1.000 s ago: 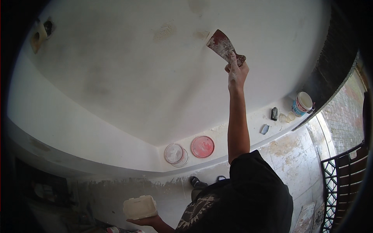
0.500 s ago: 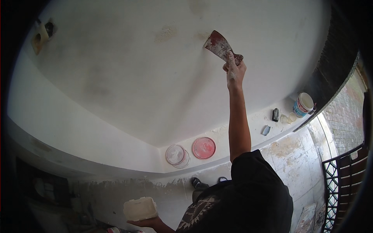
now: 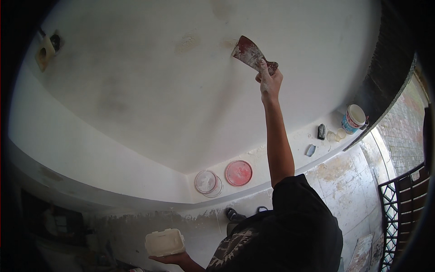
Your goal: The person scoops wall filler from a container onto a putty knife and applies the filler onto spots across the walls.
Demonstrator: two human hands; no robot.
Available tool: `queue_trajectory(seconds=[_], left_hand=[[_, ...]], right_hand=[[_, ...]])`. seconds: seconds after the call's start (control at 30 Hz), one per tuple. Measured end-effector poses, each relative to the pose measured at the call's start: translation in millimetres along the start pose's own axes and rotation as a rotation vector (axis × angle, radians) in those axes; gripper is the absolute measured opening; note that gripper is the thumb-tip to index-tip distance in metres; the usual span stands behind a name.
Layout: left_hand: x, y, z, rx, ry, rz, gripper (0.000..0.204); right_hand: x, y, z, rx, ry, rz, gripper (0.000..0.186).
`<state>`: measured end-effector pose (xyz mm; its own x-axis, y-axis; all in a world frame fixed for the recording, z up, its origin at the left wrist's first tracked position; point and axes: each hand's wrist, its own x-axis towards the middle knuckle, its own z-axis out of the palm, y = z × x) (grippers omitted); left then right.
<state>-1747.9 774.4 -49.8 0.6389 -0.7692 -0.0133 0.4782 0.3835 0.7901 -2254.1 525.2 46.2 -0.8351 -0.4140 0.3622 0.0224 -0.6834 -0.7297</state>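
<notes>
A dark red putty knife (image 3: 248,52), smeared with white filler, is gripped by its handle in my right hand (image 3: 270,85), the arm stretched far up. Its blade edge lies against or very close to the white wall (image 3: 158,81), beside a small beige patch (image 3: 230,44). Another rough beige patch (image 3: 187,41) shows to the left of it. Low on the left, my left hand (image 3: 176,259) supports an off-white rectangular tub (image 3: 165,242) from below, fingers mostly hidden under it. Pale residue coats my right thumb.
On the ledge below the wall lie a red round lid (image 3: 239,173) and a clear whitish lid (image 3: 206,182). Further right are a dark block (image 3: 321,132), a blue-grey shard (image 3: 310,150) and a paint bucket (image 3: 354,119). A dark metal gate (image 3: 410,195) stands at the right.
My right hand and the putty knife have shifted slightly left along the wall. The tub in my left hand stays nearly where it was.
</notes>
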Motion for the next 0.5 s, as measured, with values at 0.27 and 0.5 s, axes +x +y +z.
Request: queue_trajectory(seconds=[0.27,0.5], left_hand=[[-1.0,-0.3,-1.6,-0.013,-0.031,0.010,0.072],[-4.5,3.8,-1.5,-0.005,0.009,0.030,0.073]], right_hand=[[-21.2,-20.7,33.3,-0.379,0.093,-0.390,0.014],[-44.8,-50.6,78.0,-0.632,0.010,-0.556,0.011]])
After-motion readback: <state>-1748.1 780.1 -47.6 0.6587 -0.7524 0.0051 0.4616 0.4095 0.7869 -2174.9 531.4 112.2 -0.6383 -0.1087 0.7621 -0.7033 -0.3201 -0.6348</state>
